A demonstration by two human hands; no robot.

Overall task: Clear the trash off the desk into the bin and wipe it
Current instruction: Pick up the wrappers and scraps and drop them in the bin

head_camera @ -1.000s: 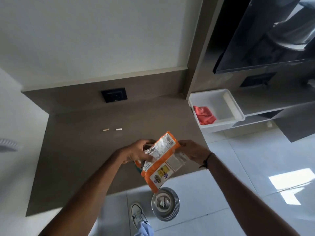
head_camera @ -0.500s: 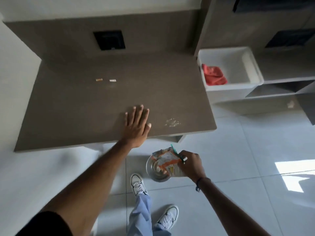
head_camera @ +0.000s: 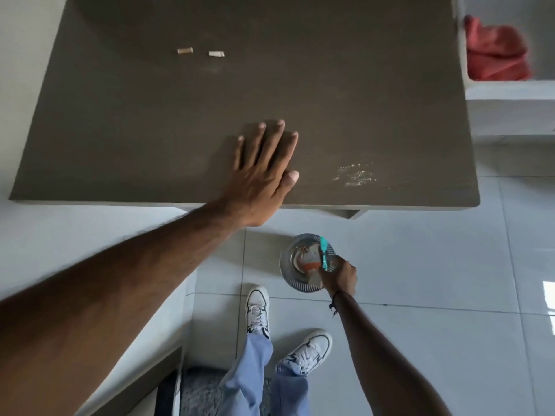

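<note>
My left hand (head_camera: 264, 172) lies flat on the brown desk (head_camera: 120, 130) near its front edge, fingers spread, holding nothing. Down at the floor, my right hand (head_camera: 341, 276) grips orange and teal snack wrappers (head_camera: 315, 259) and holds them inside the mouth of the round metal bin (head_camera: 289, 276). Two small pale scraps (head_camera: 185, 50) (head_camera: 216, 54) lie side by side toward the back of the desk. A patch of pale crumbs (head_camera: 356, 175) sits on the desk near its front right corner.
A red cloth (head_camera: 495, 52) lies in a white tray (head_camera: 510, 88) on the shelf right of the desk. My two white shoes and blue trousers (head_camera: 255, 310) stand on the white tiled floor just left of and below the bin. A dark cabinet edge shows at bottom left.
Both hands held the wrappers over the desk a second ago. The left hand then went flat on the desk, and the right hand lowered the wrappers into the bin. The view tilted down.
</note>
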